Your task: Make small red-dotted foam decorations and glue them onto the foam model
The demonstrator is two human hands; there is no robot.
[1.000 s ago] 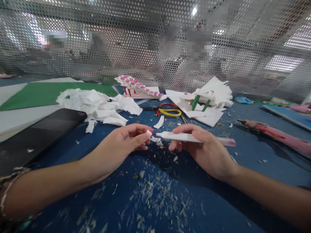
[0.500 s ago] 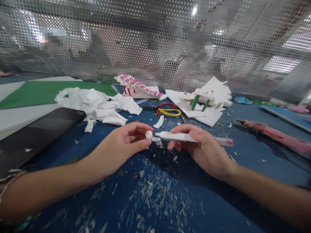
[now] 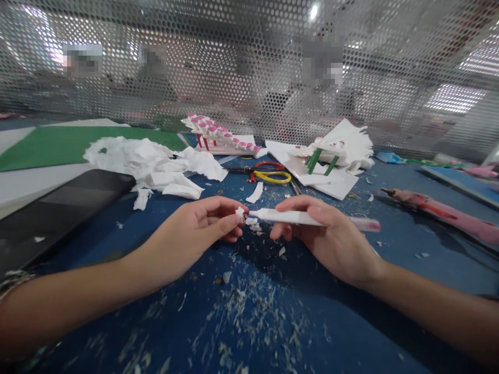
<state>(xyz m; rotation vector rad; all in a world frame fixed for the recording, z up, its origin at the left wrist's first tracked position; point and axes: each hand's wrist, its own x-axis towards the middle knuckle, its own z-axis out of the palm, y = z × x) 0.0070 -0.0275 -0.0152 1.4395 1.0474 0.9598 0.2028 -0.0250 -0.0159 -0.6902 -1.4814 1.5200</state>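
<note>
My left hand (image 3: 198, 226) pinches a small white piece (image 3: 241, 214), perhaps folded or crumpled paper, with dark red marks on the side facing right. In my right hand (image 3: 331, 236) lies a white marker pen (image 3: 290, 216) with a pinkish rear end, gripped between thumb and fingers. The pen's tip points left and is at the marked side of the white piece; whether it touches I cannot tell. Beyond both hands stands a stepped white paper model (image 3: 222, 132) with pink tops and red legs.
Scissors (image 3: 273, 176) with red and yellow handles lie behind my hands. Crumpled white paper (image 3: 136, 161) and a black phone-like slab (image 3: 66, 213) are at left. White paper with green sticks (image 3: 319, 161) sits behind right. A pink glue-gun-like tool (image 3: 440, 213) lies at right. Scraps litter the blue table (image 3: 187, 332).
The white piece has turned in my left fingers, and its dark red marks now show. The pen has shifted very slightly right. My view has moved a little.
</note>
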